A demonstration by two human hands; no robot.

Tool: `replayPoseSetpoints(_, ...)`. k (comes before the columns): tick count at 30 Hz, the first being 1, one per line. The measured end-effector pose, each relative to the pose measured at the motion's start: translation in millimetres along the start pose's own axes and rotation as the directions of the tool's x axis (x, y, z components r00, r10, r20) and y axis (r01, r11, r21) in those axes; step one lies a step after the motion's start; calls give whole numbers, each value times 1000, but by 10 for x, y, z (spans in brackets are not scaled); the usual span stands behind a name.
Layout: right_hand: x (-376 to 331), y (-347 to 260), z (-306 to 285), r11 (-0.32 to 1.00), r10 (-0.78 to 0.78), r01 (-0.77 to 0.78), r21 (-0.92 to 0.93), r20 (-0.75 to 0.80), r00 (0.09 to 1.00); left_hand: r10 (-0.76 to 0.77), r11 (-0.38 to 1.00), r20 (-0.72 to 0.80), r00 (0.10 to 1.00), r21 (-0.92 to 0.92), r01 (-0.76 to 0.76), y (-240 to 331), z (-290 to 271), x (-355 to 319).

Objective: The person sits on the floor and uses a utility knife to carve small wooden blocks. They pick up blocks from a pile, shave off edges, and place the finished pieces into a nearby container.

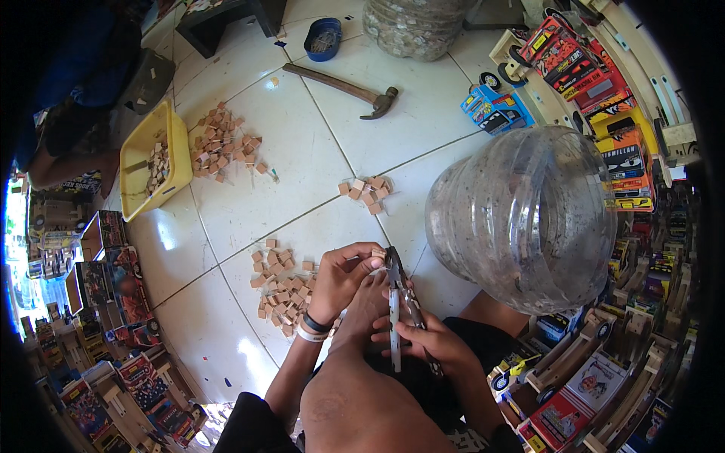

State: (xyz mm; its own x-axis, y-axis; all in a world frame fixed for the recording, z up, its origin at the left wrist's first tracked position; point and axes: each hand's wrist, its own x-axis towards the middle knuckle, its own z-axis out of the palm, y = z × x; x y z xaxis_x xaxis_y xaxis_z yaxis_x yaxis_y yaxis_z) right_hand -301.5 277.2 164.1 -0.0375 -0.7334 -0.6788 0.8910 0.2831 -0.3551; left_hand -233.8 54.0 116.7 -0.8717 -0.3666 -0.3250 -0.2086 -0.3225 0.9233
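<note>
Between the thumb and fingers of my left hand (pixel 341 278) is a small wooden block (pixel 378 254). My right hand (pixel 442 341) is closed around the handles of a pair of pliers (pixel 395 325), one handle whitish and worn. The jaws meet the block's right side; whether they grip something there is too small to tell. Both hands are above my bare foot (pixel 361 306). To the left of my left hand lies a loose pile of small wooden blocks (pixel 281 296). A smaller heap of blocks (pixel 372 198) sits farther off on the tiles.
A large clear plastic container (pixel 521 219) lies at right, near wooden toy trucks (pixel 563 404). Farther off are a hammer (pixel 343 88), a blue dish (pixel 323 54) of nails, a yellow bin (pixel 183 155), and blocks with thin pins (pixel 221 143). Another person's arm (pixel 75 167) shows at left.
</note>
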Motion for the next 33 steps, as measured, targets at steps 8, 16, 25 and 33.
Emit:
replayPoseSetpoints(8,-22,-31,23,1000,0,0,-19,0,1000,9,1000,-17,1000,-8,-9,23,9,-8)
replayPoseSetpoints(16,47,48,-55,996,25,-27,-85,-25,999,34,999,-16,999,22,-34,12,-2,-6)
replayPoseSetpoints(25,233,241,-117,981,-37,21,-191,-81,996,90,996,-3,996,28,-90,-132,-44,30)
replayPoseSetpoints(33,573,342,-307,604,-649,271,-750,-265,713,10,987,28,1000,160,-15,-113,-152,128)
